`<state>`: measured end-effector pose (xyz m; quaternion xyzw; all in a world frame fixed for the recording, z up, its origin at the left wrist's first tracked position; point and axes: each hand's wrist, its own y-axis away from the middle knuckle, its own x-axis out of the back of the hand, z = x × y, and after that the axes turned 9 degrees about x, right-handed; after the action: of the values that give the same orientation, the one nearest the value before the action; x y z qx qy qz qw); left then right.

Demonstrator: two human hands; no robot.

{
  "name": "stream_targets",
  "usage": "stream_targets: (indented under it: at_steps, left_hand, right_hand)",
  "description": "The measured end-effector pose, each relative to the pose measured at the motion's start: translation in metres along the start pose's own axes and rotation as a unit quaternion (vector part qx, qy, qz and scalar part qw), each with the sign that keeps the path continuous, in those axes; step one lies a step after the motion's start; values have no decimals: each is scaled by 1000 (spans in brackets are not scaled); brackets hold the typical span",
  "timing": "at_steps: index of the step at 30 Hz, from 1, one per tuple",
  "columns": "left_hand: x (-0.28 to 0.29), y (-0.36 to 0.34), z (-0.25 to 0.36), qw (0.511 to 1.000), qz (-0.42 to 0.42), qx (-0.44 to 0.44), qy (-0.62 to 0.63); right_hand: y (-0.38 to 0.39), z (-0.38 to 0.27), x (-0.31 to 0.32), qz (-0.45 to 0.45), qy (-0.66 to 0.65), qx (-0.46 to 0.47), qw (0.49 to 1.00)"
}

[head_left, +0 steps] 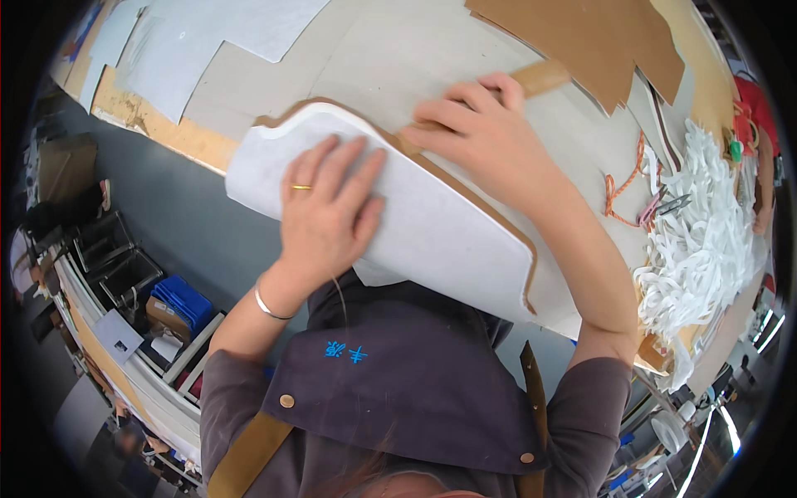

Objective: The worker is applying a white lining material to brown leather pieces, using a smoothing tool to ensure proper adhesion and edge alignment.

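A leather-like panel [448, 220] lies in front of me with its pale, white-grey side up; a brown edge shows along its far and right sides. My left hand [325, 203] rests on it, fingers stretched out and lying flat near the panel's left part. At the panel's far edge, my right hand [477, 137] is closed around a tan flat stick-like tool [541, 78]. One end of this tool sticks out beyond the hand to the right, and the other end touches or nearly touches the brown edge. Some blur hides its exact kind.
Brown sheets [589, 41] lie at the back right, pale cut pieces [191, 58] at the back left. On the right are a heap of white strips [697, 241], an orange cord [623, 187] and small snips [671, 204]. A blue crate [183, 300] stands to the left.
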<state>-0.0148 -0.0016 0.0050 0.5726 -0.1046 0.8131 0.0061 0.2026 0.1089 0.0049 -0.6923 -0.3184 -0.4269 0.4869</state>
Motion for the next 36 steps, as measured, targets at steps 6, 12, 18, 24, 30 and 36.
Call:
stream_targets:
  at_steps: [6,12,18,24,30,36]
  left_hand:
    - [-18,21,55,991,-57,-77,98]
    - [-22,29,72,982,-77,-119,124]
    - [-19,26,72,983,-83,-123,111]
    - [-18,26,72,983,-92,-119,110]
    - [-18,14,59,985,-85,-111,104]
    - [-12,9,55,989,-93,-92,67]
  right_hand:
    - [71,-47,52,-98,28,-103,989]
    - [109,-86,78,-165,41,-163,972]
    - [94,-79,71,-167,49,-160,972]
    - [74,-59,56,-130,59,-142,980]
    - [64,-45,47,-107,60,-123,985]
    - [56,-35,47,-103,58,-97,988]
